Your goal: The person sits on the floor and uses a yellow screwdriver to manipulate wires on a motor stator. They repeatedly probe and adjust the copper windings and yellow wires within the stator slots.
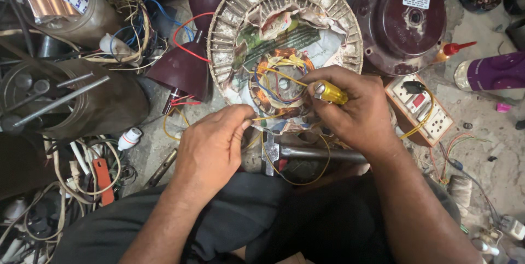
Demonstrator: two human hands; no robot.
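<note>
1. Right hand (355,108) is closed around a yellow-handled tool (330,92). Only the handle end shows past the fingers; the working tip is hidden.
2. Left hand (213,144) pinches a yellow wire (262,117) between thumb and fingertips. The wire runs toward the winding.
3. Both hands meet over a round fan motor housing (229,34) with a ribbed pale rim. It lies flat on the floor straight ahead of the person.
4. At the housing's centre sits the copper winding (268,100), crossed by blue, yellow and red leads. Crumpled printed paper (284,31) lies inside the rim behind it.
5. A hammer (306,153) lies under the wrists, near the person's knees.
6. To the right, a switch board (426,112) with a plugged-in yellow lead. Behind it, a maroon motor cover (407,21).
7. To the left, maroon cone-shaped canopies (183,70) and tangled wires (131,40).
</note>
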